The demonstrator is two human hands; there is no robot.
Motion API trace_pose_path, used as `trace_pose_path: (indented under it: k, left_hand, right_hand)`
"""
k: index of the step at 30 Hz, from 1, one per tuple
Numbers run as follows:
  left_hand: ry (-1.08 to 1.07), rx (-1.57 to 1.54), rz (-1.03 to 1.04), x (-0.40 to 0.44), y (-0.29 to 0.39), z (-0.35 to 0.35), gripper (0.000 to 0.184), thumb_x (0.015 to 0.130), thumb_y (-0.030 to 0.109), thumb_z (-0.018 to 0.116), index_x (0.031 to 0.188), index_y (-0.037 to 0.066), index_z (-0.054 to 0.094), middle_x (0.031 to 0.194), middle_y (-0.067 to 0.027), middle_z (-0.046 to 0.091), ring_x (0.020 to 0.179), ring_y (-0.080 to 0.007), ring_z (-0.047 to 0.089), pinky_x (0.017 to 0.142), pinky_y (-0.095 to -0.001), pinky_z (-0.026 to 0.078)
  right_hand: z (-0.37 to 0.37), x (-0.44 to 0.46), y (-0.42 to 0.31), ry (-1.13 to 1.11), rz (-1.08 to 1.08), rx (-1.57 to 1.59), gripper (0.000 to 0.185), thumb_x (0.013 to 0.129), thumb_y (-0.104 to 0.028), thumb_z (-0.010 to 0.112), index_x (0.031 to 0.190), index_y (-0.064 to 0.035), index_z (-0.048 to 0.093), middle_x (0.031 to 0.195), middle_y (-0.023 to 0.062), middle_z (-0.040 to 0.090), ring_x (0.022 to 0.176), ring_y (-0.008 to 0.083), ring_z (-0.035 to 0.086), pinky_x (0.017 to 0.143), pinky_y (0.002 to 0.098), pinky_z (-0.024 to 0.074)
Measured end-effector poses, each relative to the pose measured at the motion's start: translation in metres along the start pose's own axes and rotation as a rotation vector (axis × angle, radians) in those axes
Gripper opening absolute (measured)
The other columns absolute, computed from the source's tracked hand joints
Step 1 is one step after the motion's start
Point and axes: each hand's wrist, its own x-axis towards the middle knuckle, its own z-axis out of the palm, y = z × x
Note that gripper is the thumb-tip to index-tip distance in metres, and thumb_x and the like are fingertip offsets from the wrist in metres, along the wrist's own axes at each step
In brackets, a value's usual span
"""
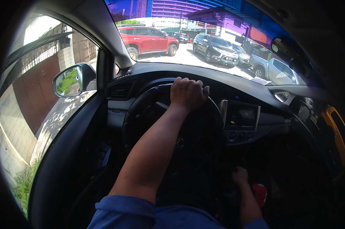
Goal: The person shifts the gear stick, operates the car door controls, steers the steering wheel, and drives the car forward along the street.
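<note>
The person's left hand (188, 94) is closed over the top of the steering wheel (130, 110), knuckles uppermost, thumb on the inboard side; the grip is clamped on the rim. The wheel sits directly ahead of the driver, below the dashboard (233, 82), with the forearm crossing in front of its hub. For good control, wrap the fingers fully around the rim, leave the wrist loose, and hold the elbow slightly bent so that the arm can follow the wheel without pulling the shoulder. A one-handed hold at the top gives limited turning range, in my judgement; a second hand on the opposite side of the rim would steady larger inputs. The right hand (240, 176) is low beside the seat, off the wheel; the cabin is too dark there for me to tell whether it grasps anything. A red item (259, 195) lies just beside that forearm. Above and ahead of this hand is the centre screen (241, 115), right of the wheel. Outboard on the left, the side mirror (69, 81) is in clear sight for checking. Beyond the windscreen, note the clearance to the red vehicle (147, 40), the dark SUV (214, 49) and the silver pickup (275, 68).
</note>
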Motion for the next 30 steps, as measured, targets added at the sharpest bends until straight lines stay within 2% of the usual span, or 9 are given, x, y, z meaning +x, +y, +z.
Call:
trace_pose_path:
  k: [3,6,12,15,21,24,27,30]
  left_hand:
    - [0.008,0.008,0.005,0.000,0.001,0.000,0.036,0.094,0.043,0.061,0.080,0.013,0.075,0.073,-0.0101,0.073,0.077,-0.0263,0.073,0.082,-0.0421,0.052]
    - [0.025,0.011,0.009,-0.001,0.000,0.000,0.036,0.094,0.043,0.062,0.080,0.014,0.075,0.073,-0.0099,0.073,0.076,-0.0261,0.073,0.081,-0.0418,0.052]
    - [0.016,0.002,0.007,0.000,0.000,0.001,0.035,0.094,0.043,0.062,0.080,0.014,0.076,0.073,-0.0097,0.073,0.076,-0.0259,0.073,0.081,-0.0414,0.052]
    - [0.010,0.016,0.010,0.000,0.000,0.001,0.035,0.094,0.043,0.062,0.080,0.014,0.076,0.073,-0.0100,0.073,0.076,-0.0260,0.073,0.080,-0.0413,0.052]
    - [-0.006,0.006,-0.001,0.001,0.001,0.000,0.035,0.094,0.043,0.062,0.081,0.013,0.076,0.073,-0.0105,0.073,0.076,-0.0266,0.073,0.080,-0.0417,0.052]
    - [0.007,0.000,0.004,0.000,0.001,-0.001,0.035,0.094,0.043,0.062,0.081,0.013,0.076,0.073,-0.0104,0.073,0.076,-0.0268,0.073,0.081,-0.0416,0.052]
    - [-0.010,0.008,-0.007,0.001,0.001,-0.001,0.036,0.094,0.043,0.062,0.081,0.013,0.076,0.074,-0.0103,0.073,0.077,-0.0266,0.073,0.082,-0.0414,0.052]
    - [-0.009,-0.001,-0.006,0.000,0.001,-0.001,0.036,0.094,0.044,0.062,0.081,0.013,0.076,0.074,-0.0102,0.073,0.077,-0.0263,0.073,0.082,-0.0413,0.052]
  right_hand:
    - [-0.016,0.025,-0.013,-0.261,0.088,-0.047,0.045,0.086,-0.043,0.071,0.117,-0.0110,0.075,0.123,0.0222,0.070,0.117,0.0391,0.066,0.100,0.0487,0.0532]
    - [-0.010,0.042,-0.011,-0.346,0.042,-0.039,0.056,0.085,-0.051,0.072,0.121,-0.0087,0.074,0.128,0.0224,0.068,0.120,0.0381,0.065,0.103,0.0474,0.0517]
    - [-0.009,0.030,-0.003,-0.312,0.083,-0.014,0.060,0.086,-0.053,0.071,0.124,-0.0053,0.072,0.131,0.0225,0.067,0.124,0.0375,0.063,0.105,0.0460,0.0502]
    - [-0.004,0.036,0.001,-0.333,0.036,-0.029,0.061,0.086,-0.052,0.071,0.125,-0.0054,0.071,0.132,0.0219,0.067,0.126,0.0375,0.062,0.105,0.0469,0.0498]
    - [-0.012,0.024,-0.012,-0.258,0.107,0.007,0.059,0.087,-0.052,0.070,0.126,-0.0081,0.071,0.131,0.0211,0.067,0.124,0.0379,0.063,0.104,0.0480,0.0501]
    - [-0.017,0.017,-0.016,-0.200,0.133,0.034,0.054,0.087,-0.045,0.071,0.124,-0.0061,0.072,0.127,0.0231,0.068,0.123,0.0384,0.063,0.106,0.0459,0.0492]
    - [-0.015,0.020,-0.016,-0.201,0.129,0.055,0.055,0.087,-0.046,0.071,0.124,-0.0056,0.072,0.128,0.0238,0.067,0.124,0.0387,0.062,0.106,0.0462,0.0490]
    - [-0.012,0.021,-0.014,-0.204,0.133,0.025,0.057,0.087,-0.050,0.070,0.127,-0.0093,0.071,0.130,0.0201,0.068,0.124,0.0379,0.063,0.104,0.0483,0.0505]
